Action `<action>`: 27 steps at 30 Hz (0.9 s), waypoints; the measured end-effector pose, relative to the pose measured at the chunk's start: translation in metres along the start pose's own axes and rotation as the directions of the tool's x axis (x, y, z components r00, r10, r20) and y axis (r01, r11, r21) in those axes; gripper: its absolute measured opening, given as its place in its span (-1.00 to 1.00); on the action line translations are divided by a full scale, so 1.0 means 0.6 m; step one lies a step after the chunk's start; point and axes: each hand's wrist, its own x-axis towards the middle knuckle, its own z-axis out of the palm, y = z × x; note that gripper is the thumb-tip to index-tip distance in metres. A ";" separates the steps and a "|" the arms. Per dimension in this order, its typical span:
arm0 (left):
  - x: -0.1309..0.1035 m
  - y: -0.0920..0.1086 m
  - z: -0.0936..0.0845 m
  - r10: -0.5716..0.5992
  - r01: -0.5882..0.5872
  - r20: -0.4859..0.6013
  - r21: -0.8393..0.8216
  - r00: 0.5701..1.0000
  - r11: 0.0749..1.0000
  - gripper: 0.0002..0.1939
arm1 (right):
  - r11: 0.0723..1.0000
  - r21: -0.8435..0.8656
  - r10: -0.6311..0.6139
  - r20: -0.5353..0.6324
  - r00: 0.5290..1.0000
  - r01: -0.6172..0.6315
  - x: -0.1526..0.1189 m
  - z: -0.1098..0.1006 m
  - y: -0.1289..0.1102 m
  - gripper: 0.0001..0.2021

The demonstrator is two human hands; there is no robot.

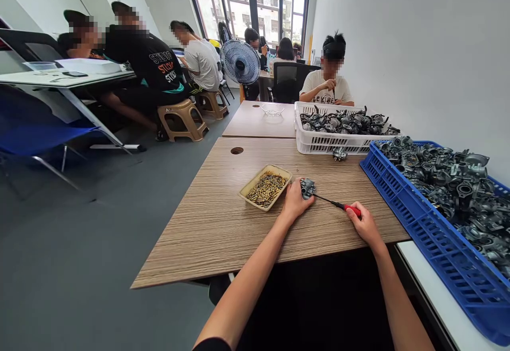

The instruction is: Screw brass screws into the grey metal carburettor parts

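One metal part [307,187] on the tabletop [215,223], pinched by fingers of the left hand [295,203], right hand [366,227] gripping a screwdriver [338,204]; work seems partway done, similar parts [464,189] likely left in the blue basket [434,234].

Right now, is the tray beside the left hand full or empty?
Partly full: brass-coloured pieces cover most of the tray, inner walls showing above them.

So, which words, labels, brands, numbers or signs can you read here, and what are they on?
"STUDIO": top line, back of the black shirt.
"STU…", orange: same shirt, ending unclear.
"STU…", white, lowest: same shirt, ending unclear.
White T-shirt behind the white plastic basket: dark lettering, partly hidden, not surely readable.
Red-and-black screwdriver, grey metal part: nothing readable.
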 end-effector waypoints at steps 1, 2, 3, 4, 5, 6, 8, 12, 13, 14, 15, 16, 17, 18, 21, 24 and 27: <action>0.000 0.000 0.000 0.002 -0.002 -0.002 0.001 1.000 1.000 -0.39 | 1.000 -0.002 0.000 0.003 1.000 0.000 0.000 0.000 -0.001 -0.59; 0.000 0.001 0.000 0.003 -0.003 -0.004 0.004 1.000 1.000 -0.39 | 1.000 -0.006 0.000 0.004 1.000 0.000 0.000 0.000 -0.002 -0.59; 0.000 0.001 0.000 0.001 -0.001 -0.005 0.007 1.000 1.000 -0.39 | 1.000 -0.010 0.002 0.006 1.000 -0.002 0.000 -0.001 -0.003 -0.60; 0.000 0.001 0.000 -0.002 0.002 -0.006 0.011 1.000 1.000 -0.39 | 1.000 -0.013 0.004 0.009 1.000 -0.003 -0.001 -0.001 -0.004 -0.61; 0.000 0.001 0.000 -0.004 0.004 -0.006 0.015 1.000 1.000 -0.39 | 1.000 -0.014 0.004 0.011 1.000 -0.004 -0.001 -0.001 -0.005 -0.62; 0.000 0.002 0.000 -0.005 0.005 -0.005 0.020 1.000 1.000 -0.39 | 1.000 -0.012 0.005 0.012 1.000 -0.005 -0.002 -0.001 -0.005 -0.64; 0.001 0.002 -0.001 0.000 0.000 -0.004 0.025 1.000 1.000 -0.38 | 1.000 -0.005 0.012 0.012 1.000 -0.012 -0.003 -0.002 -0.005 -0.66; 0.001 0.003 -0.002 0.004 -0.004 0.001 0.019 1.000 1.000 -0.38 | 1.000 -0.005 0.029 0.008 1.000 -0.029 -0.003 -0.002 -0.001 -0.68; 0.001 0.003 -0.002 0.003 -0.003 0.002 0.016 1.000 1.000 -0.38 | 1.000 -0.007 0.030 0.005 1.000 -0.030 -0.003 -0.001 0.000 -0.68; 0.001 0.003 -0.002 0.002 -0.003 0.001 0.013 1.000 1.000 -0.38 | 1.000 -0.009 0.029 0.003 1.000 -0.029 -0.003 -0.001 0.001 -0.68; 0.000 0.003 -0.002 0.002 -0.002 -0.001 0.012 1.000 1.000 -0.38 | 1.000 -0.010 0.027 0.001 1.000 -0.027 -0.002 -0.001 0.001 -0.68; 0.000 0.003 -0.002 0.002 -0.002 -0.002 0.012 1.000 1.000 -0.38 | 1.000 -0.011 0.024 0.001 1.000 -0.024 -0.002 -0.001 0.002 -0.67; 0.000 0.002 -0.002 0.000 0.000 -0.003 0.013 1.000 1.000 -0.38 | 1.000 -0.013 0.020 0.001 1.000 -0.020 -0.001 -0.001 0.001 -0.66; 0.000 0.002 -0.002 -0.001 0.001 -0.004 0.015 1.000 1.000 -0.38 | 1.000 -0.017 0.016 0.003 1.000 -0.016 -0.001 -0.001 0.001 -0.65; 0.000 0.002 -0.001 0.007 -0.007 -0.004 0.014 1.000 1.000 -0.39 | 1.000 -0.029 0.004 0.007 1.000 -0.004 0.000 -0.002 -0.002 -0.61; 0.001 0.002 -0.001 0.018 -0.018 -0.006 0.010 1.000 1.000 -0.40 | 0.999 -0.033 -0.004 0.013 1.000 0.005 0.000 -0.002 -0.004 -0.58; 0.001 0.002 -0.001 0.011 -0.011 -0.002 0.005 1.000 1.000 -0.40 | 0.999 -0.040 -0.004 0.016 1.000 0.005 0.000 -0.002 -0.005 -0.59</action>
